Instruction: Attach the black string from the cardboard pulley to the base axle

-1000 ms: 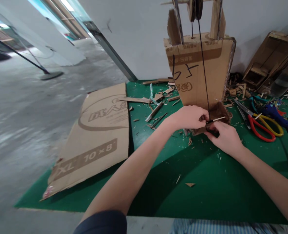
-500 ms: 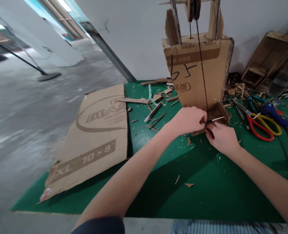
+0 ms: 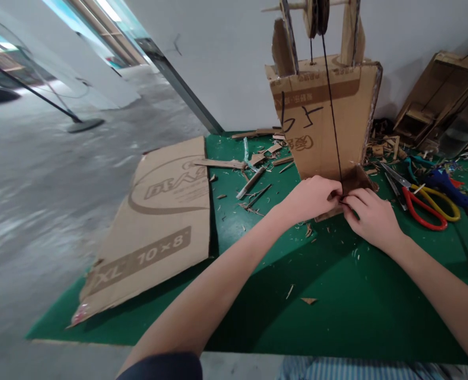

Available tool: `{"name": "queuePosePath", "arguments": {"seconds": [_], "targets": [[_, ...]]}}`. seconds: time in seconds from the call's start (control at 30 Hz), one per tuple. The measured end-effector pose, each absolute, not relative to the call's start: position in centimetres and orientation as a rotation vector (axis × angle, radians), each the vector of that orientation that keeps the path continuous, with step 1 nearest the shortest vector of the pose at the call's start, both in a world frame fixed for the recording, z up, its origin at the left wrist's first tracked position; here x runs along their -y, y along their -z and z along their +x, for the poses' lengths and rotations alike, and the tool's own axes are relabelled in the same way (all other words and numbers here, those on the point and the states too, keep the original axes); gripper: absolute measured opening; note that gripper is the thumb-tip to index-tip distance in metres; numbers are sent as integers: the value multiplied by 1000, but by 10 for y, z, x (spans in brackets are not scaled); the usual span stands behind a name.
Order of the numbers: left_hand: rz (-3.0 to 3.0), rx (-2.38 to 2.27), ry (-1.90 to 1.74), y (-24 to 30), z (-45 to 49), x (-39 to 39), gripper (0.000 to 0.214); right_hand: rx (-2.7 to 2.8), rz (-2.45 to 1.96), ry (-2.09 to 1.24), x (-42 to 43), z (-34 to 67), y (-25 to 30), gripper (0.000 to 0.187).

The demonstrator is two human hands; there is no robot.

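A black string [image 3: 334,116] runs down from cardboard pulley wheels [image 3: 316,17] on top of an upright cardboard structure [image 3: 324,126] marked with handwriting. At the string's lower end my left hand [image 3: 316,196] is closed, thumb and finger pinching it. My right hand [image 3: 372,219] meets it there from the right, its fingertips pressed together around the same spot. The thin pale stick at the string's end is now hidden by my fingers. Just behind both hands is a small open cardboard box [image 3: 354,179] at the structure's foot, partly covered by them.
A flat cardboard sheet [image 3: 158,221] lies at the left of the green table [image 3: 265,316]. Scissors [image 3: 423,203] with red and yellow handles and a blue tool [image 3: 449,184] with a cord lie at right. Wood and cardboard scraps [image 3: 253,182] are scattered about.
My right fingers have moved over the thin stick, which showed before and is now covered. The view has shifted slightly; my left hand keeps its pinch at the string.
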State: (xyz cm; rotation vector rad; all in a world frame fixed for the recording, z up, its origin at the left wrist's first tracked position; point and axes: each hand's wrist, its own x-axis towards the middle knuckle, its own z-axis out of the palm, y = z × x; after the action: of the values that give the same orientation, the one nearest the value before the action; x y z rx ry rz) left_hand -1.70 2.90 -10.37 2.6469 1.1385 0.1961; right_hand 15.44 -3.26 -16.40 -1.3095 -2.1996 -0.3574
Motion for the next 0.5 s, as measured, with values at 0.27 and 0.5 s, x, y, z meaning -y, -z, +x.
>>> {"name": "queuePosePath", "arguments": {"seconds": [0.27,0.5], "targets": [[2605,-1089,-132,98,-20,-30,19,2383,-1152,255,30,165,160,14],[2621,-1115,-121,99,-19,-30,18,2471,-1070,180,32,163,160,13]]}}
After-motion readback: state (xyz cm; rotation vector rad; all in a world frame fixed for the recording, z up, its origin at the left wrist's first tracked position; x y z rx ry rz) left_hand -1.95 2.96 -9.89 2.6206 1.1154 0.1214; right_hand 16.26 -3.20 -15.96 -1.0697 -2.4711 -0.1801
